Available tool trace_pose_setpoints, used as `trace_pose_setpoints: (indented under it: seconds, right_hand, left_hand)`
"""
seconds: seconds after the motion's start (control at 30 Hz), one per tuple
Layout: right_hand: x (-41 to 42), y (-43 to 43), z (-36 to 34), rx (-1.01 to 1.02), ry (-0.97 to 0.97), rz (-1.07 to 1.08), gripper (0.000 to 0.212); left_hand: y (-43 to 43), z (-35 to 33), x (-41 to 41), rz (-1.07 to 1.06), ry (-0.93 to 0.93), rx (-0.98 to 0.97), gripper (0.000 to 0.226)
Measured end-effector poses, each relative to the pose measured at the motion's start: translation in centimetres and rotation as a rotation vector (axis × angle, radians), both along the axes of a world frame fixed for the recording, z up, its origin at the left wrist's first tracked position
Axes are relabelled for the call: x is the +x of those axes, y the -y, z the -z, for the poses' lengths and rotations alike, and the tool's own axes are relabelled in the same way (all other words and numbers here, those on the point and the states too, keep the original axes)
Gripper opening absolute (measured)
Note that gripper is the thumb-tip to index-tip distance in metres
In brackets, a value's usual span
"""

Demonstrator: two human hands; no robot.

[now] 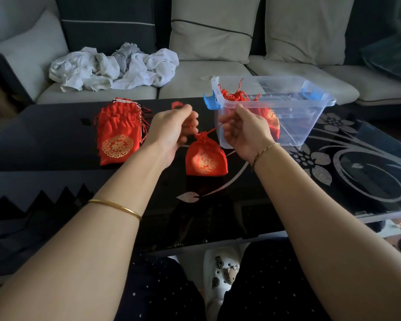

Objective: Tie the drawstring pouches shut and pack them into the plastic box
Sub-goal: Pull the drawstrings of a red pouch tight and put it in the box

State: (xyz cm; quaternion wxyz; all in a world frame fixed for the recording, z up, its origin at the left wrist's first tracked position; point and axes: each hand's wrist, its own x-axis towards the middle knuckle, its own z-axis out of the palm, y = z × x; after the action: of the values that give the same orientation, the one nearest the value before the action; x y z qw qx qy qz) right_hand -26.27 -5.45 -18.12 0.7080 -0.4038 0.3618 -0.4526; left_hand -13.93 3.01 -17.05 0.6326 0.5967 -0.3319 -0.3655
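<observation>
At two o'clock our clear plastic box (308, 126) holds a few red pouches (272, 119), bunched toward its left end. The satin pouch being tied (205, 158), gold-printed and gathered at the neck, sits at centre, just below and between our hands. Our left hand (171, 130) and right hand (243, 130) each pinch its thin red cord (212, 130), drawn taut. Flat pouches (118, 135) are stacked at ten o'clock on the glossy black table (56, 140).

2 bare forearms reaching forward, left hand (171, 128) and right hand (243, 133) curled, each pinching the drawstring (212, 130), hands close together
</observation>
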Motion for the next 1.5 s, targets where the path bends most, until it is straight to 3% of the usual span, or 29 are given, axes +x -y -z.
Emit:
trace_pose_setpoints:
  seconds: [0.13,0.33,0.5,0.63,0.83,0.97,1.27,1.5]
  right_hand:
    - [0.6,-0.4,-1.0,-0.223,-0.03,-0.023,0.03]
    - [1.1,-1.4,-1.5,-0.457,-0.246,-0.051,0.033]
    - [1.1,-1.7,-1.4,-0.312,-0.436,-0.134,0.036]
    - [0.9,-2.0,-1.5,-0.338,-0.451,-0.196,0.018]
    - [0.7,-2.2,-1.6,-0.463,-0.467,-0.226,0.013]
    - [1.0,-1.8,-0.9,-0.584,-0.545,-0.222,0.024]
    - [1.3,-1.5,-0.4,-0.907,-0.728,-0.195,0.012]
    - [1.7,-1.7,-0.6,-1.068,-0.884,-0.107,0.011]
  left_hand:
    - [0.0,0.1,-0.3,0.103,0.229,0.09,0.016]
    - [0.0,0.4,-0.7,0.177,0.37,0.106,0.011]
    - [0.1,0.6,-0.4,0.13,0.249,0.109,0.017]
    - [0.1,0.7,-0.2,0.081,0.185,0.096,0.02]
    - [0.4,1.0,0.1,0.014,0.18,0.1,0.017]
    - [0.7,1.2,0.2,-0.043,0.141,0.106,0.02]
    - [0.7,1.2,0.6,-0.095,0.131,0.095,0.018]
    - [0.5,0.1,0.1,-0.092,-0.042,-0.001,0.012]
